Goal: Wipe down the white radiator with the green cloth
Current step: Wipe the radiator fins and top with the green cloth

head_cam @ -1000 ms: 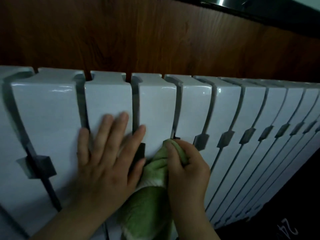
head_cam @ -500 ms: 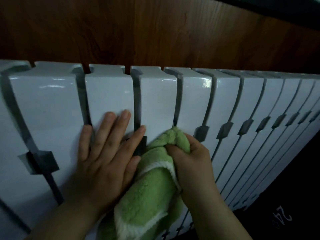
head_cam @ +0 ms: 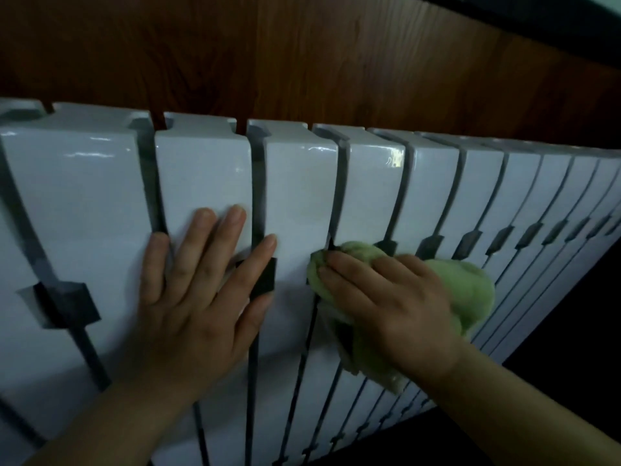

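Note:
The white radiator (head_cam: 84,196) spans the whole view, its glossy vertical sections split by dark gaps. My left hand (head_cam: 198,297) lies flat on its front, fingers spread and straight, over the second and third sections. My right hand (head_cam: 386,297) presses the green cloth (head_cam: 470,287) against the radiator front a little right of the middle, fingers extended over the cloth. The fluffy cloth bulges out to the right of and below that hand, and its left edge sits at a dark gap.
Dark brown wood panelling (head_cam: 302,62) rises behind the radiator top. A dark floor (head_cam: 571,364) shows at the lower right beneath the radiator's end.
My right hand has turned from gripping the bunched cloth to pressing it flat, and the cloth has moved up and right across the sections. My left hand stays in place.

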{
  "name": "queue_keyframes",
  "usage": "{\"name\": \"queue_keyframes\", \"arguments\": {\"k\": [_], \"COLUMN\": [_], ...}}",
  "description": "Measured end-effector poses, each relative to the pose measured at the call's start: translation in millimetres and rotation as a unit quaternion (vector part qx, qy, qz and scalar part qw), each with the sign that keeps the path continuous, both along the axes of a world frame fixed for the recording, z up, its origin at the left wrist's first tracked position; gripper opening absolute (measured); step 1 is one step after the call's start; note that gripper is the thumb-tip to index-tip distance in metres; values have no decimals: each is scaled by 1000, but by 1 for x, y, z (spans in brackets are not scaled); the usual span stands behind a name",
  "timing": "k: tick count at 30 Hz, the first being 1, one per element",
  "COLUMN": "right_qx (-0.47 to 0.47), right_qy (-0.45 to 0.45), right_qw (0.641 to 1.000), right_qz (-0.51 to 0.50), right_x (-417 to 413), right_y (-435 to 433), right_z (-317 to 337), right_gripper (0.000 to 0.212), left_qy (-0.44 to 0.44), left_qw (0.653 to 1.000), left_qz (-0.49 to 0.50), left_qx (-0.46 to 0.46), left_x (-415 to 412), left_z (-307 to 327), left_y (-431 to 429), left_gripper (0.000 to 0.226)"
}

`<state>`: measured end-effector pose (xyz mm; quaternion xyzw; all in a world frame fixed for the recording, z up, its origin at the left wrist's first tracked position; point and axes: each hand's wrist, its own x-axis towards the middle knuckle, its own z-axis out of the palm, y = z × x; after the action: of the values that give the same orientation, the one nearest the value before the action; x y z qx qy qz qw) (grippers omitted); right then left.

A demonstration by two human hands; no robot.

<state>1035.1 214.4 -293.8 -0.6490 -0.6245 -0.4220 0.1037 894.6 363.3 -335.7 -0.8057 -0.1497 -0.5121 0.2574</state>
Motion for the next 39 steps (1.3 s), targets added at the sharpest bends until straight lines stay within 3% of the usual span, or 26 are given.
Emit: {"name": "queue_keyframes", "arguments": {"k": [2, 4, 6, 8, 10, 12, 14, 16, 20, 22, 27, 31, 34, 35, 36, 38, 39], "right_qx": [-62, -169, -242, -253, -174, -21, 106, 172, 345, 373, 331, 308, 296, 277, 243, 157, 143], "right_qy": [3, 53, 117, 144, 222, 296, 359, 372, 429, 449, 437, 410, 422, 441, 492, 628, 655], "right_qw": [996, 975, 953, 947, 954, 952, 927, 912, 835, 812, 833, 856, 850, 843, 819, 735, 711], "right_qz": [-61, -133, -142, -134, -108, -73, -37, -24, 7, -5, -78, -69, -109, -137, -167, -202, -213], "right_x": [-8, -29, -34, -30, -25, -28, -36, -45, -42, -39, -43, -45, -48, -49, -51, -55, -56], "right_y": [10, 21, 23, 23, 16, 12, 13, 21, 42, 45, 41, 42, 42, 41, 39, 36, 32], "right_z": [8, 23, 27, 26, 9, -17, -46, -69, -70, -64, -66, -75, -90, -97, -103, -113, -115], "right_gripper": [33, 30, 25, 24, 26, 33, 44, 50, 22, 22, 20, 24, 9, 6, 18, 30, 30], "left_qy": [2, 8, 10, 7, 4, 0, -3, -4, -3, 0, -1, 0, 2, 2, 3, 3, 3], "left_qw": [1000, 1000, 1000, 1000, 1000, 1000, 1000, 1000, 1000, 1000, 999, 999, 998, 998, 998, 997, 997], "left_qz": [1, 2, 0, 1, 5, 1, -5, -4, -9, -13, -28, -35, -35, -35, -34, -35, -39], "left_qx": [-3, -5, -14, -13, -6, -10, -15, -15, -14, -14, -30, -42, -44, -49, -54, -62, -66], "left_x": [1, 1, 0, 0, 0, 1, 1, 2, 1, 1, 0, 3, 2, 2, 1, 2, 2], "left_z": [-1, -1, -1, -2, -2, -1, -2, -2, -3, -3, -7, -8, -11, -11, -11, -11, -11], "left_y": [0, -1, -1, -2, -3, -2, -1, 0, 2, 3, 1, 0, 2, 2, 2, 1, 0], "left_gripper": [49, 52, 51, 49, 48, 48, 49, 49, 49, 49, 47, 55, 60, 60, 59, 58, 58]}}
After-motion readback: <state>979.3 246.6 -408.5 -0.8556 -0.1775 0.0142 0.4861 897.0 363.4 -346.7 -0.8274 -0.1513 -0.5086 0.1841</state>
